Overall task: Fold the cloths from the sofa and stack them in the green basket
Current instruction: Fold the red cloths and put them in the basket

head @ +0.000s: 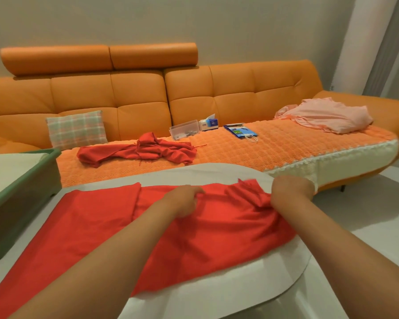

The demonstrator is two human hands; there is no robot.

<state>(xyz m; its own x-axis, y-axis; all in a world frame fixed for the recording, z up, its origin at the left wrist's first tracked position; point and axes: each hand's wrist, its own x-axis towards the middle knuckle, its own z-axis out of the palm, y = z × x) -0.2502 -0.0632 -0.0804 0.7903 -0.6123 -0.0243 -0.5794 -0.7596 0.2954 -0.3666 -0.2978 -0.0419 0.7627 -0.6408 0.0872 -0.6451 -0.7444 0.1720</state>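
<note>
One red cloth (97, 217) lies spread across the white table (217, 293), mostly flat, with a fold line left of its middle and its far right corner bunched up; both hands are on it. The left hand (184, 199) sits at the middle of the far edge, fingers curled and pinching the fabric there; the right hand (288, 192) is at the bunched far right corner, fingers curled down into the gathered cloth and gripping it, though the fingertips themselves are hidden behind the back of the hand.

One green basket (21, 192) stands on the table's left end, just beside the cloth's left edge; a single pale cloth (7, 171) lies flat inside it.

Two cloths lie on the orange sofa (136, 93) behind the table: a second red cloth (136, 153), crumpled, on the quilted orange seat cover (286, 148) towards the left; and a pink cloth (325, 116), heaped, at the right end, well apart from the red one.

Between them stand one clear plastic box (184, 130), one tissue box (209, 124) touching it, and one blue paper bag (241, 132) lying flat; one plaid cushion (76, 130) leans on the backrest at the left.
</note>
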